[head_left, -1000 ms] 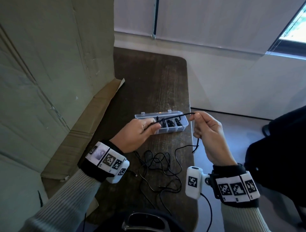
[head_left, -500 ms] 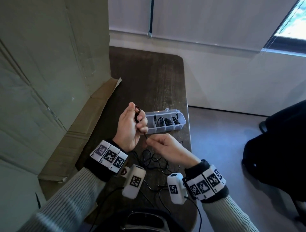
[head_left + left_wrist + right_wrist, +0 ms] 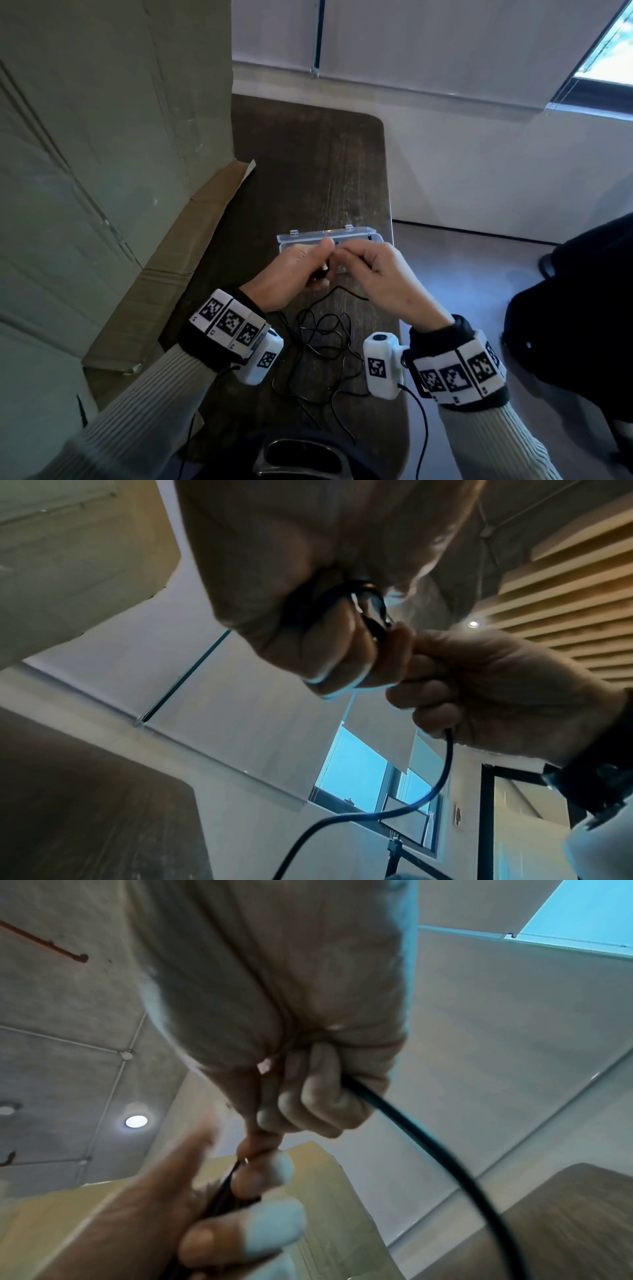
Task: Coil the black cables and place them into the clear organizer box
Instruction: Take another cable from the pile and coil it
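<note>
Pinching one black cable [image 3: 346,293], left hand [image 3: 291,274] and right hand [image 3: 383,277] hide the organizer box [image 3: 308,236] at 12 o'clock.

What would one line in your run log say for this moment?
step: coiling black cable | left hand: holds coil | right hand: feeds cable | clear organizer box: open behind hands | loose cables: on table

My bench [image 3: 308,164] is dark wood. Left of it leans cardboard [image 3: 102,154], one flap [image 3: 191,246] resting on its edge; right of it, a window [image 3: 609,44].
</note>
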Demonstrator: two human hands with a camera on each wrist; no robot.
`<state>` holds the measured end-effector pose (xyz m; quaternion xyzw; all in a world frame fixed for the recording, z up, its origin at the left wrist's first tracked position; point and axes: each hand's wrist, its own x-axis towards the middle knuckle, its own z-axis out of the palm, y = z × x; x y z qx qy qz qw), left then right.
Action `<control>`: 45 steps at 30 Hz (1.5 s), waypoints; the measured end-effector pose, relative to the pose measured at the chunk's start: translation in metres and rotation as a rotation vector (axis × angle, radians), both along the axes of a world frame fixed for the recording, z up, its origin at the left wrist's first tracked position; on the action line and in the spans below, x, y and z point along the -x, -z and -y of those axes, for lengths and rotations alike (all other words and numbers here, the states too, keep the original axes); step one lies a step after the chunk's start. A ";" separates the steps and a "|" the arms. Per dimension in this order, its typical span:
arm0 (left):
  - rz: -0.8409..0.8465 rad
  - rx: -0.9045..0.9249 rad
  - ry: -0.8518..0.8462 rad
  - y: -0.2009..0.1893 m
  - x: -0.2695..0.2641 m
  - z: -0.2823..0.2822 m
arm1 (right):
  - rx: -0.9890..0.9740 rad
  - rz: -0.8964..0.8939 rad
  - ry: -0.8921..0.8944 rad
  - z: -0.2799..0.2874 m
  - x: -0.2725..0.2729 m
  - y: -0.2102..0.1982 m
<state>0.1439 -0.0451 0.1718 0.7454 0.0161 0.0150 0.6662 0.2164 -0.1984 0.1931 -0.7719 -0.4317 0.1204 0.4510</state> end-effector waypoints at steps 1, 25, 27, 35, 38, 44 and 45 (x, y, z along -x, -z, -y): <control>0.029 -0.041 0.038 -0.001 0.000 0.000 | -0.044 -0.032 0.046 0.000 -0.001 0.001; 0.165 0.153 -0.453 0.012 -0.003 -0.016 | 0.262 -0.086 -0.184 -0.008 0.031 0.026; 0.198 -0.199 -0.390 0.018 -0.002 -0.020 | 0.250 -0.011 -0.179 -0.005 0.028 0.017; 0.096 -0.185 0.057 0.013 0.004 -0.006 | -0.161 -0.087 0.077 -0.003 0.010 0.011; 0.131 -0.200 0.076 0.017 0.005 -0.008 | -0.338 -0.296 0.211 0.000 0.002 0.022; 0.145 0.212 -0.130 0.012 0.004 -0.013 | -0.476 -0.570 0.225 0.011 0.000 0.038; 0.135 0.319 -0.196 0.009 0.003 -0.015 | -0.474 -0.574 0.228 0.012 0.000 0.042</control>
